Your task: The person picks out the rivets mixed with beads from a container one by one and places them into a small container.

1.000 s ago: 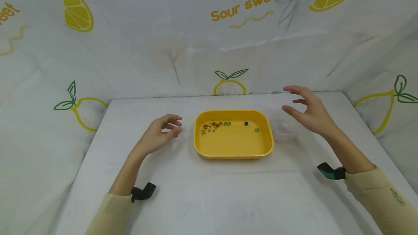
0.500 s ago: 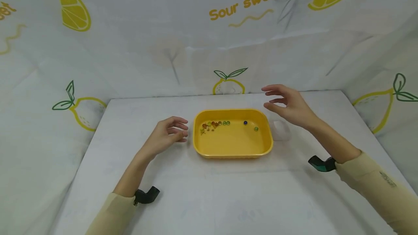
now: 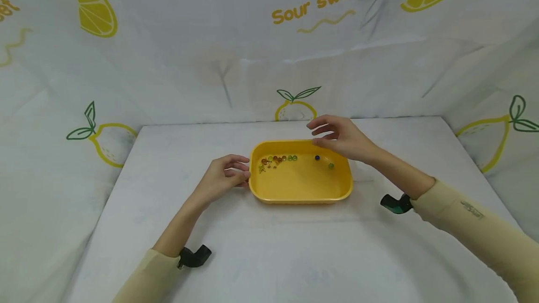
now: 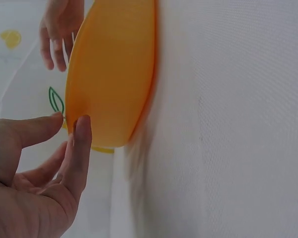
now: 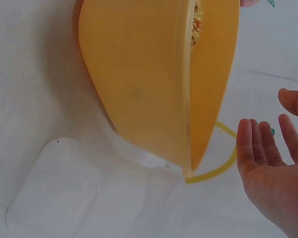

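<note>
**Hands at the yellow tray [image 3: 301,185]**

Left hand [image 3: 222,177]: thumb and fingers parted at the tray's left rim, contact unclear. Right hand [image 3: 346,140]: thumb apart from fingers, above its far right rim. Beads [image 3: 275,158] lie inside; tabletop [image 3: 294,256] stretches in front.

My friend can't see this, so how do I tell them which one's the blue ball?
Find the yellow tray on the white table. Inside it, near the far wall, right of the middle, is a small round ball. It alone is dark blue; its nearest neighbour is a green ball.
</note>
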Demonstrator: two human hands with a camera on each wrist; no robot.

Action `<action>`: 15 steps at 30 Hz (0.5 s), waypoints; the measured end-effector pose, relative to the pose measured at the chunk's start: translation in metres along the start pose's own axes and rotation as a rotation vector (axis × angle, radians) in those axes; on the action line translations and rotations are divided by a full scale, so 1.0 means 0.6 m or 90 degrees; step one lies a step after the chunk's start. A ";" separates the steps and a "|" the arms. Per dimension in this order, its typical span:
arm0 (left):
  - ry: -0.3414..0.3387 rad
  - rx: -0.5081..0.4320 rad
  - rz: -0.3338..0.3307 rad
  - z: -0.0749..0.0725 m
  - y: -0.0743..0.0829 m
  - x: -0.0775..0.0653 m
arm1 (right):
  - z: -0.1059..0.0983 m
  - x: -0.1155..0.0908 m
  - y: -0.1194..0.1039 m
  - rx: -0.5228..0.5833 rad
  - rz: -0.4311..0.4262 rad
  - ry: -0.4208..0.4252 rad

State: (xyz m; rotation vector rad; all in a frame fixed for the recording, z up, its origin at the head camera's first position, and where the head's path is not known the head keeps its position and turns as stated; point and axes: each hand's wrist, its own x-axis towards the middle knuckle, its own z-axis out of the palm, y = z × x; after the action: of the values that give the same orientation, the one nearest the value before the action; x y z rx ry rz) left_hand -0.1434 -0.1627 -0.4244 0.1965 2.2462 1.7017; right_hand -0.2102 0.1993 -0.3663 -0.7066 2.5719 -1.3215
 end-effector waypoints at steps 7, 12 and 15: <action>0.019 -0.001 -0.011 0.009 0.001 0.000 | 0.023 0.021 0.000 0.030 -0.008 -0.038; 0.030 0.000 -0.025 0.011 0.000 0.000 | 0.042 0.031 -0.001 0.044 -0.012 -0.071; 0.032 0.000 -0.030 0.011 0.000 -0.001 | 0.055 0.037 0.000 0.045 -0.005 -0.088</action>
State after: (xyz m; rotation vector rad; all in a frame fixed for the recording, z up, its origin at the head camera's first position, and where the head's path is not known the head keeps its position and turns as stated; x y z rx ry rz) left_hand -0.1406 -0.1566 -0.4260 0.1017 2.2682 1.7012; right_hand -0.2179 0.1647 -0.3844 -0.7674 2.4052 -1.3105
